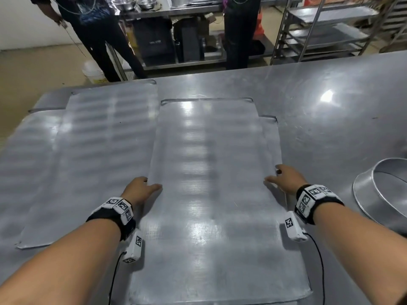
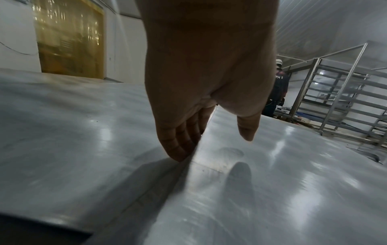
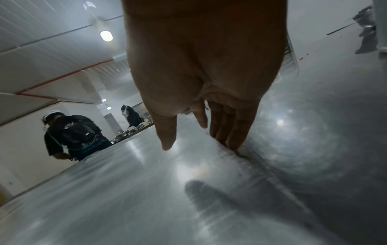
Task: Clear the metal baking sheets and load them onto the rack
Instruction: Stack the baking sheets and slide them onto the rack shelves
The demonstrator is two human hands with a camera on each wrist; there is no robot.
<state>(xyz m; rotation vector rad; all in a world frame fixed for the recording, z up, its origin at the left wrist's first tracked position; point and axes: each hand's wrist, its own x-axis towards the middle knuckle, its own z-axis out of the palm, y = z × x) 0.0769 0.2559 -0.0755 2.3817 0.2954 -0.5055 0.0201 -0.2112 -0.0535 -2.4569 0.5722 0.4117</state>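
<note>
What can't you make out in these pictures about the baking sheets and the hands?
- Left hand fingertips: the top baking sheet edge hides them in the left wrist view, so its grip is unclear.
- Sheet count: the top one covers the stack in the head view.
- Rack: cut by the head frame's top and right edges.
- Right hand fingertips: blurred at the sheet's rim.

Round metal pan (image 1: 384, 192), white bucket (image 1: 93, 72)

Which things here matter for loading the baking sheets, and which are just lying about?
For the job:
top baking sheet
left sheets
left hand
right hand
tray rack

Lying about:
round metal pan
white bucket
steel bowls
</note>
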